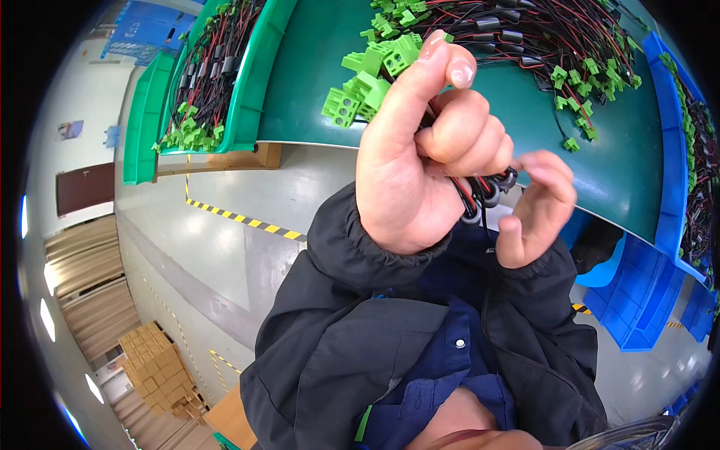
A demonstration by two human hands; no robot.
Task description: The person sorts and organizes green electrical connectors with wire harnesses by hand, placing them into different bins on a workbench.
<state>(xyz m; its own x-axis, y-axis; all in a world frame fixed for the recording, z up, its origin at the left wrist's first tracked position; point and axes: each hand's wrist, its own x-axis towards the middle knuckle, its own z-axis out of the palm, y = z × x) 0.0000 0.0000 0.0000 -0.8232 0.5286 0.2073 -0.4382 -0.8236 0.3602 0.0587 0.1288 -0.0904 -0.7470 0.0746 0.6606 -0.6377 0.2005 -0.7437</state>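
My left hand is closed round a bundle of black and red cables, raised over the near edge of the green table. Green terminal connectors on the bundle's ends stick out at the left, past my thumb and forefinger. Dark cylindrical cable sleeves and looped wires hang out below my fist. Just right of these is my right hand, its fingers curved and its thumb apart, with nothing visible between them. Its fingertips are close to the hanging cables; whether they touch I cannot tell.
More cables with green connectors lie across the green table. At the left a green bin holds similar cables; a blue bin at the right does too. Blue bins hang below the table's right side. Cartons are stacked on the floor.
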